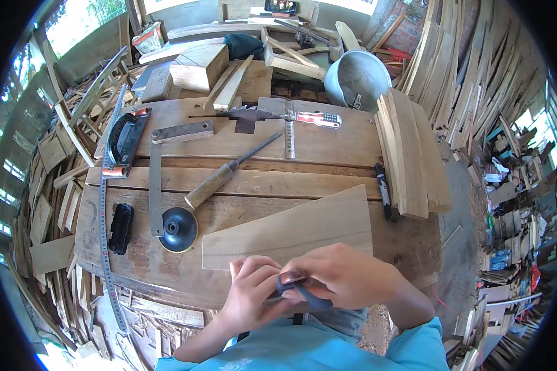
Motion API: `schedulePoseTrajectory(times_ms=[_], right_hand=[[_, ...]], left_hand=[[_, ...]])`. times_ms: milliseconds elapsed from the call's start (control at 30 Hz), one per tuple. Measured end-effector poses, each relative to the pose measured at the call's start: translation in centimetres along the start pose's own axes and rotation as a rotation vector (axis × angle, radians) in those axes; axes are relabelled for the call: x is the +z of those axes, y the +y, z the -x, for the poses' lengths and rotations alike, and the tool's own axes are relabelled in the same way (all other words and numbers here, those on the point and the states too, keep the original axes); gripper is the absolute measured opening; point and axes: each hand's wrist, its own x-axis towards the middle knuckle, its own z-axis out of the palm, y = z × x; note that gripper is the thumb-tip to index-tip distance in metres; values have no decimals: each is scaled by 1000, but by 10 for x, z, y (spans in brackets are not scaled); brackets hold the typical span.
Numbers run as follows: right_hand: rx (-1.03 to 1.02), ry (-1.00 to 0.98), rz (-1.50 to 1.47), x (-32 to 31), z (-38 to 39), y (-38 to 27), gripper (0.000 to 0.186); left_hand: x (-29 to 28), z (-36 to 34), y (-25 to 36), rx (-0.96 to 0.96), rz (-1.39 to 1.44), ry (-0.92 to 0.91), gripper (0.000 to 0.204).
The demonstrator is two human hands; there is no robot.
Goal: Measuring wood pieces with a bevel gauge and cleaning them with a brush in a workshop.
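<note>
**Two hands closed on a small dark tool at the near edge of a woodworking desk**

Seen from above, a person in a light blue shirt stands at a worn wooden desk (pixel 167 266). Both hands meet at the near edge, just over the lower rim of a flat, pale, trapezoid wooden board (pixel 291 229) that lies on the desk in front of the person.

The left hand (pixel 249 290) curls its fingers narrowly around one end of a small dark blue-grey handled tool (pixel 300 290). The right hand (pixel 343 275) covers the other end from above, fingers wrapped over it, thumb pressed on top. The tool's exact kind cannot be told, as the hands hide most of it.

Beyond the board, toward the middle of the desk, lies a wooden-handled chisel with a dark steel blade (pixel 229 173), set on a slant. To its left are a black round disc with a domed centre (pixel 178 230), a grey steel try square (pixel 158 179), a black rectangular block (pixel 120 227) and a long steel measuring tape (pixel 104 235) running along the left edge. A black and orange hand tool (pixel 124 141) rests at the far left.

At the far side a circular saw blade (pixel 250 114) rises through a slot, near a red and white handled screwdriver (pixel 315 119). A stack of thin wooden slats (pixel 411 154) sits at the right, with a black marker pen (pixel 384 188) beside it.
</note>
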Motion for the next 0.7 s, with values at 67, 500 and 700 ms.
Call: schedulePoseTrajectory(times_ms=[67, 500, 700], right_hand=[[-67, 24, -12, 5, 0, 2, 35], [211, 155, 735, -3, 26, 55, 98], [128, 124, 724, -8, 14, 64, 104]], left_hand=[[-1, 1, -3, 29, 35, 48, 36], [-31, 41, -34, -464, 98, 494, 35], [-21, 34, -37, -526, 124, 547, 44]])
